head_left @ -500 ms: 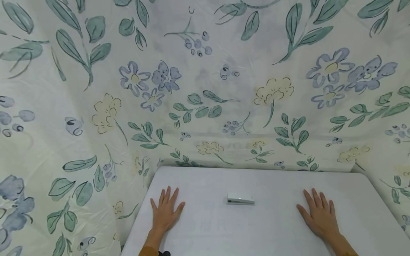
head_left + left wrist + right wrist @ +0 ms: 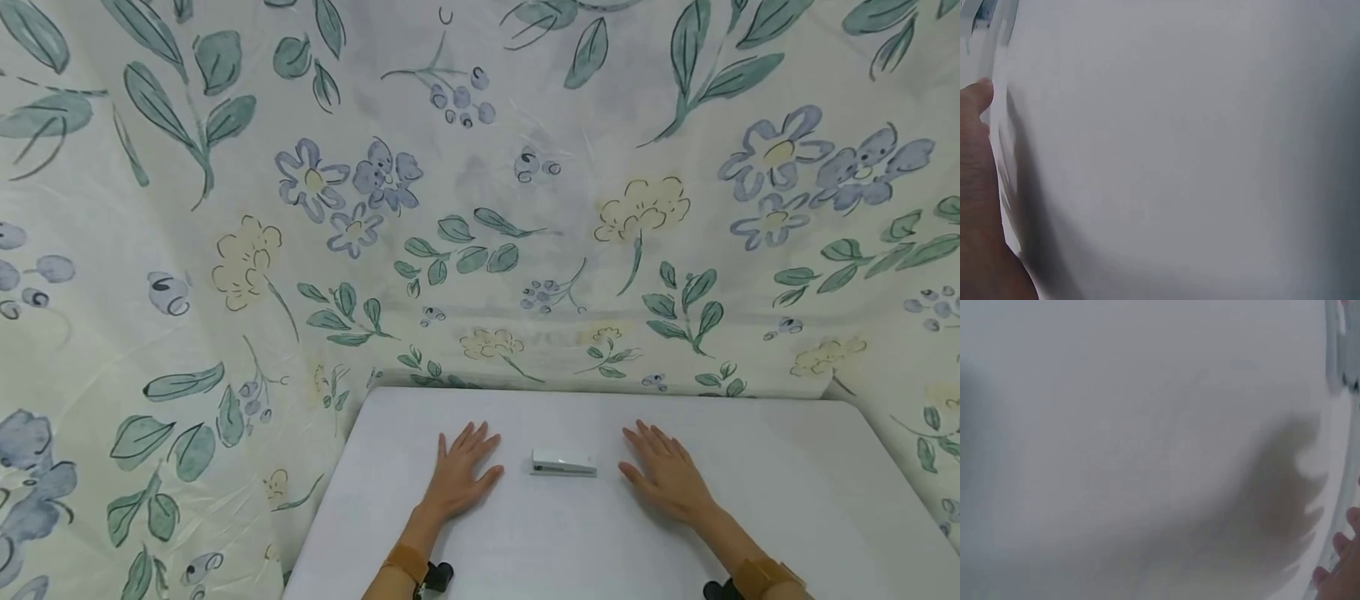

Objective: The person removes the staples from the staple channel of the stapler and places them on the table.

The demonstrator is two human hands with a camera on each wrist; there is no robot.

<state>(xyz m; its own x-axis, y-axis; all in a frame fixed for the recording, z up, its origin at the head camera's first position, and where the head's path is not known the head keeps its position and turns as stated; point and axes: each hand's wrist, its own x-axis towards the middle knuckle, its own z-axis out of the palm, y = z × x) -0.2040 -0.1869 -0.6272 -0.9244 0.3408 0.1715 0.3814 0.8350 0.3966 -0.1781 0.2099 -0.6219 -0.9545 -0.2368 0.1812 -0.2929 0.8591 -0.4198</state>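
Note:
A small white stapler [image 2: 564, 463] lies on the white table [image 2: 555, 533], near the middle of its far half. To its left is my left hand [image 2: 461, 473], fingers straight and a little spread, apart from the stapler. On the other side my right hand [image 2: 663, 475] also has extended fingers, with a gap to the stapler. Both hands hold nothing. The left wrist view catches part of the left hand [image 2: 979, 194] at its left edge. Fingertips of the right hand [image 2: 1340, 565] show at the lower right of the right wrist view, above their shadow.
A curtain [image 2: 480, 183] printed with flowers and leaves hangs behind the table and along its left side. Each wrist wears a brown band [image 2: 405, 562] with a black device [image 2: 438, 577]. The table's far corners are rounded.
Both hands have moved inward from the table's sides toward the stapler, the left one rightward and the right one leftward. The stapler stays in place.

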